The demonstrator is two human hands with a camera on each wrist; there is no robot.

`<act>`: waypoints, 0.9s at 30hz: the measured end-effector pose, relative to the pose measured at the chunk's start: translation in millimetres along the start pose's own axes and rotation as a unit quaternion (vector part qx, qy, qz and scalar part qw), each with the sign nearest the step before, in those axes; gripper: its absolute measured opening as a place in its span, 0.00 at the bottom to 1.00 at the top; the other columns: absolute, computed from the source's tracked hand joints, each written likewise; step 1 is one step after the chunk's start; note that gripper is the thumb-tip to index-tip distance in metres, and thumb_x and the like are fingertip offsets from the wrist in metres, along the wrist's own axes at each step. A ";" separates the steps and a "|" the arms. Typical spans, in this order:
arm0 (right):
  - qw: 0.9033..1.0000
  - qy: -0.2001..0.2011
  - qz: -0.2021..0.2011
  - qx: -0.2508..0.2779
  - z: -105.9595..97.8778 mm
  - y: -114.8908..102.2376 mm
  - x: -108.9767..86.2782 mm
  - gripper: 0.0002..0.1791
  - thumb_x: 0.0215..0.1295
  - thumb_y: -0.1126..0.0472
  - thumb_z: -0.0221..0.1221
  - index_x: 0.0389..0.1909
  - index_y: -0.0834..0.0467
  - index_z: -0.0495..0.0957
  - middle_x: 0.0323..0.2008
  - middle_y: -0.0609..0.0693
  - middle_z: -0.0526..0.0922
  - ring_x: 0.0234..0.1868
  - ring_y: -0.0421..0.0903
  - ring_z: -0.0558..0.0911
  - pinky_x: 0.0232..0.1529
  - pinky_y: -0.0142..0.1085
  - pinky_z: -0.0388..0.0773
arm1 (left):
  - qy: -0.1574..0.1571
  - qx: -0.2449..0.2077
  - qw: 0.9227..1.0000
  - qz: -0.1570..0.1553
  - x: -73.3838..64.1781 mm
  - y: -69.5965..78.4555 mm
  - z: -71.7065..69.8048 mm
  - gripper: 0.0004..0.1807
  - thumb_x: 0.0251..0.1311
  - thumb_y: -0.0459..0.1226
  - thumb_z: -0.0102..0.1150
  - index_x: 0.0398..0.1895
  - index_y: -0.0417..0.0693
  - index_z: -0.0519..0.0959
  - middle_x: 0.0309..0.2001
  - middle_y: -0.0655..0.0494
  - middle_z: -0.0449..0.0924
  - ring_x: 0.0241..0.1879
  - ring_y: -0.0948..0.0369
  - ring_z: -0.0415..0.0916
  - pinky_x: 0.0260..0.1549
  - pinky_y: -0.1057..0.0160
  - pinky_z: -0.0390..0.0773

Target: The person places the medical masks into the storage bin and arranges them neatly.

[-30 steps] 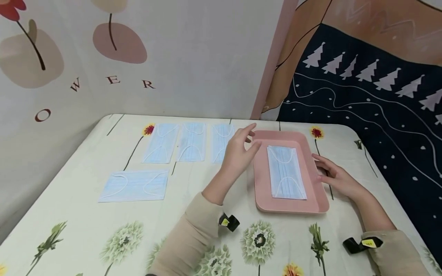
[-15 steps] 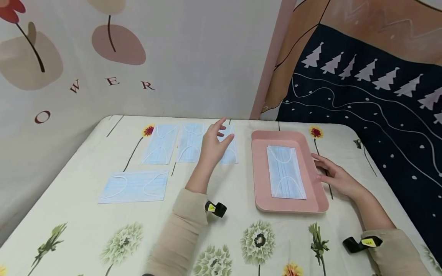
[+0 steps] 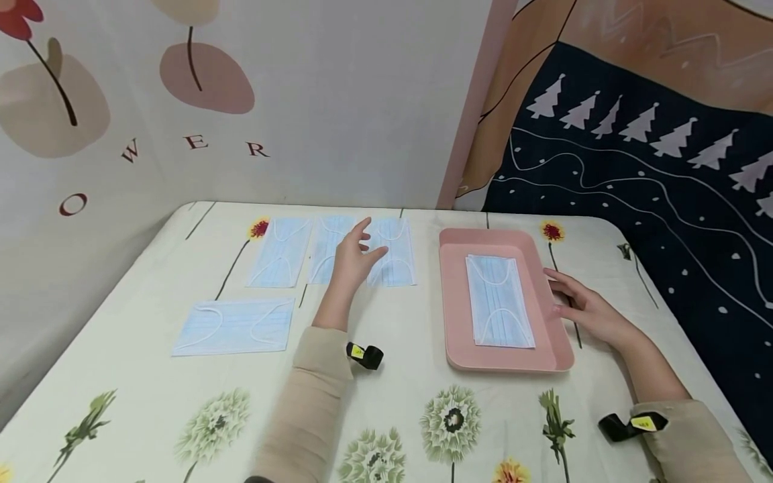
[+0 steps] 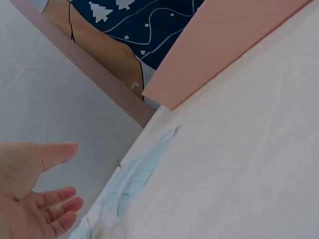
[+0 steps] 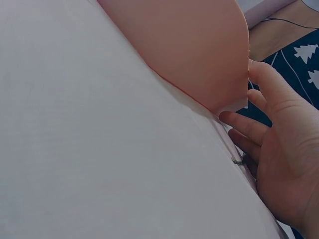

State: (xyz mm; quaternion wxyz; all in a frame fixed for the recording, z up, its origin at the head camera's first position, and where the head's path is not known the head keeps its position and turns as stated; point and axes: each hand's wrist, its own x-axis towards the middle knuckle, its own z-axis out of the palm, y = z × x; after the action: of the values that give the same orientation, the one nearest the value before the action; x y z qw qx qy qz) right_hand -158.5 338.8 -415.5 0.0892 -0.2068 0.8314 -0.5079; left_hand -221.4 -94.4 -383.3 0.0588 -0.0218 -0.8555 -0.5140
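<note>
My left hand [image 3: 350, 265] hovers with parted fingers over the back row of blue face masks, holding nothing. It overlaps the middle mask [image 3: 323, 249] in the head view, between the left mask [image 3: 280, 252] and the right mask [image 3: 395, 258]. Another face mask [image 3: 232, 327] lies crosswise nearer the front. On the right is a pink tray [image 3: 457, 322] with a blue mask [image 3: 500, 302] lying lengthwise in it. My right hand [image 3: 594, 314] rests its fingertips at the tray's right rim. In the right wrist view, those fingers [image 5: 249, 127] are loosely bent beside the tray wall.
A white tablecloth [image 3: 398, 342] printed with flowers covers the table. Behind it hangs a pale curtain [image 3: 350, 121] with letters, and at the right a dark fabric [image 3: 604, 174] with white trees. Each sleeve carries a small black wrist camera [image 3: 365, 355].
My left hand has moved left and slightly down, from the tray's left rim to above the back row of masks. My right hand stays at the tray's right side.
</note>
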 end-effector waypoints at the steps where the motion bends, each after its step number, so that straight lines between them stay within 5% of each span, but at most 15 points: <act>1: 1.000 0.000 0.001 -0.001 0.0 -0.1 0.2 0.37 0.69 0.68 0.55 0.75 0.58 0.49 0.63 0.70 0.62 0.57 0.28 0.66 0.51 0.19 0.65 | -0.002 0.001 1.000 -0.006 -0.2 -1.6 0.1 0.38 0.59 0.35 0.65 0.72 0.47 0.60 0.58 0.38 0.70 0.52 0.46 0.71 0.45 0.52 0.76; 11: 1.000 -0.004 -0.004 0.003 -1.1 -0.3 2.0 0.37 0.69 0.68 0.54 0.74 0.59 0.49 0.63 0.71 0.62 0.57 0.29 0.67 0.51 0.20 0.67 | -0.008 0.024 0.998 -0.055 2.5 -15.0 6.0 0.40 0.57 0.35 0.67 0.72 0.44 0.59 0.61 0.36 0.67 0.57 0.44 0.68 0.53 0.51 0.72; 17: 1.000 -0.006 -0.008 0.003 -2.1 1.2 1.9 0.37 0.69 0.69 0.54 0.75 0.59 0.49 0.63 0.72 0.61 0.57 0.28 0.66 0.52 0.20 0.66 | -0.009 0.070 0.996 -0.058 6.1 -17.5 13.4 0.41 0.54 0.36 0.69 0.71 0.41 0.61 0.59 0.34 0.65 0.58 0.43 0.66 0.55 0.51 0.70; 27: 1.000 -0.014 -0.025 0.011 -2.3 0.5 -0.5 0.36 0.69 0.71 0.52 0.74 0.61 0.48 0.63 0.70 0.62 0.58 0.29 0.67 0.52 0.20 0.66 | -0.033 0.216 0.972 -0.087 12.1 -7.4 22.8 0.43 0.53 0.43 0.70 0.71 0.43 0.61 0.58 0.32 0.61 0.57 0.42 0.60 0.53 0.47 0.68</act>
State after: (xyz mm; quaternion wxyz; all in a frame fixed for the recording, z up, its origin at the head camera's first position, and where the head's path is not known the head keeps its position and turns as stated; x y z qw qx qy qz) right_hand -159.0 341.1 -415.0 0.0902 -0.2333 0.8193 -0.5160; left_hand -235.9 -78.1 -398.9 -0.0108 0.0492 -0.9462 -0.3195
